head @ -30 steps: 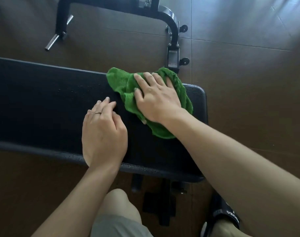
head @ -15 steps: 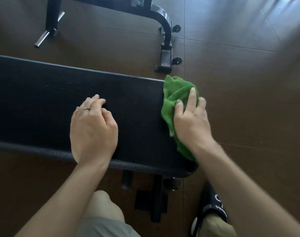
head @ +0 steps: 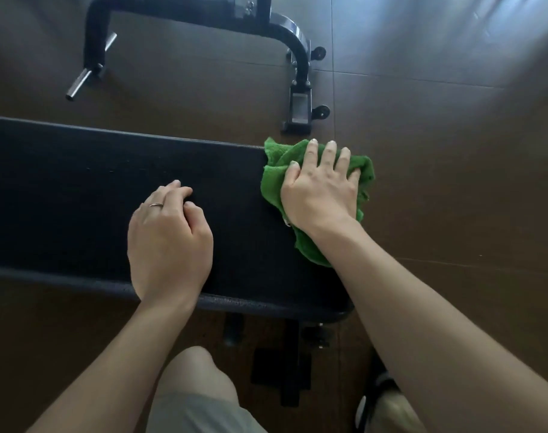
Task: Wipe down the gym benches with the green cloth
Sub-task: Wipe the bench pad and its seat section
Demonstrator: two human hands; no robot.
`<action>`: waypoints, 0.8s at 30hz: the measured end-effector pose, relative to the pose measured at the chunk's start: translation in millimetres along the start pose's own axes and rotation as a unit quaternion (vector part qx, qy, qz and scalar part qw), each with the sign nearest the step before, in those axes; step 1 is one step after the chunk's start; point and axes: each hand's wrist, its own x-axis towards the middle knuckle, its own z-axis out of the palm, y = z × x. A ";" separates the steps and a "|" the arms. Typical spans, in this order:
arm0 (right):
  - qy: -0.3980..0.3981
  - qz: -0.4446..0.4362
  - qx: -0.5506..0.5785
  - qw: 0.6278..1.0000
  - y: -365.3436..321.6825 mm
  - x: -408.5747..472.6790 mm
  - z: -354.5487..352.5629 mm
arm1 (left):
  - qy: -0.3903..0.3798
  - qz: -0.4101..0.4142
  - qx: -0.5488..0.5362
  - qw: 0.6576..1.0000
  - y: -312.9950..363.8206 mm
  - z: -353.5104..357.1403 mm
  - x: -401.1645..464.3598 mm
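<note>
- Dark brown tiled floor (head: 454,135) beneath everything; bare knee (head: 194,373) and black slide sandal (head: 376,392) nearest the camera.
- Long black padded gym bench (head: 79,198) across the middle.
- Left hand (head: 168,239), ring on one finger, rested knuckles-up on the pad, fingers curled under, holding nothing.
- Right hand (head: 321,192) pressed down, fingers clutching crumpled green terry cloth (head: 274,182) draped over the bench's right end.
- Black metal equipment frame (head: 297,57) stood farthest back.
</note>
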 end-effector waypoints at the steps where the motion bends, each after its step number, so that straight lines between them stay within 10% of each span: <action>1: 0.005 -0.009 -0.015 1.000 -0.2 -6.1 2.4 | 0.001 0.001 -0.001 1.000 0.3 0.7 0.1; 24: -0.047 -0.279 -0.061 0.957 -14.4 -117.7 16.0 | 0.037 0.046 0.043 0.997 -65.5 -25.6 34.1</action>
